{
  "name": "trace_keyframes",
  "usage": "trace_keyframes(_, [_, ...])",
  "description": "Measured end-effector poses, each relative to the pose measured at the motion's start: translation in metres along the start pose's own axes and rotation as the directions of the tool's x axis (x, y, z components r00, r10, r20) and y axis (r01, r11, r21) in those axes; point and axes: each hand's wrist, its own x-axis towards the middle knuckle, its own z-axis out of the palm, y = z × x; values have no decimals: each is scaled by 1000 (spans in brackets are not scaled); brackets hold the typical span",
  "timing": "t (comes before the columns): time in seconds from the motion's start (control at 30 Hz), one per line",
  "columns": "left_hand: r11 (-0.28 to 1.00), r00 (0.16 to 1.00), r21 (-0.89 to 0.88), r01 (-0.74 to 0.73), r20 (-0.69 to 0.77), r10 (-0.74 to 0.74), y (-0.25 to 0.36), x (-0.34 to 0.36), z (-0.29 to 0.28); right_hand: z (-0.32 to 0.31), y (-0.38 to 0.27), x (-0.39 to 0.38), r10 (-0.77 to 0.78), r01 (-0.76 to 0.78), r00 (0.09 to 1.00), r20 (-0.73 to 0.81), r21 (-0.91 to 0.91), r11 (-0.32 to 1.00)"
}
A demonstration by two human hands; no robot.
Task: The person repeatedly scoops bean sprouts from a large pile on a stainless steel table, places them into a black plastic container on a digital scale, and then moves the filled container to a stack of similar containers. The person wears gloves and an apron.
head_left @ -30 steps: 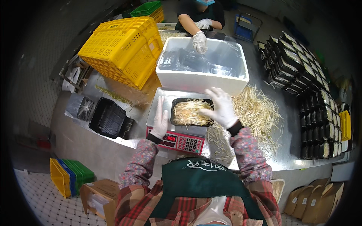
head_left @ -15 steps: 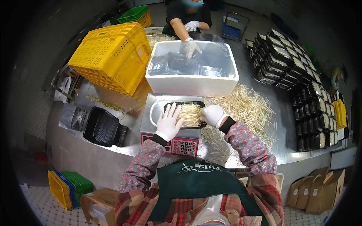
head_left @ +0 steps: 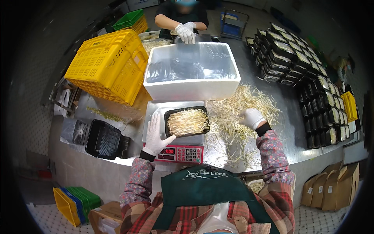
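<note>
A black tray (head_left: pixel 168 131) filled with pale bean sprouts (head_left: pixel 188 121) sits on the metal pan of a red-fronted scale (head_left: pixel 191 155). My white-gloved left hand (head_left: pixel 156 135) is open, its fingers stretched out along the tray's left side and its thumb by the near corner. To the right, a loose heap of bean sprouts (head_left: pixel 249 99) spreads over the metal table. My gloved right hand (head_left: pixel 252 118) is at the heap's right part with its fingers curled in; what they hold, if anything, is hidden.
A white foam box (head_left: pixel 193 90) of clear plastic lids stands behind the scale. Across it, a co-worker's gloved hands (head_left: pixel 186 32) hold clear plastic. Yellow crates (head_left: pixel 105 68) and nested black trays (head_left: pixel 103 139) stand left; stacked filled packs (head_left: pixel 290 54) stand right.
My right hand has moved from the tray to the sprout heap. My left hand has slid left off the sprouts. The co-worker's hand has left the foam box, lifting clear plastic.
</note>
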Motion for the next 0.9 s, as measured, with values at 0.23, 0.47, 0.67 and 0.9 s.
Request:
trace_keyframes(0.23, [987, 988, 81, -140, 84, 133, 28, 31, 32, 29, -100, 26, -274, 333, 933, -235, 264, 905])
trace_keyframes(0.47, [961, 965, 215, -174, 233, 123, 27, 42, 59, 40, -109, 43, -426, 478, 845, -323, 101, 873])
trace_keyframes(0.67, [992, 972, 94, -88, 228, 65, 37, 34, 32, -26, -69, 8, -47, 209, 969, -243, 701, 682])
trace_keyframes(0.9, [1000, 1000, -20, -13, -18, 13, 18, 33, 21, 22, -29, 12, -93, 91, 981, -168, -19, 996])
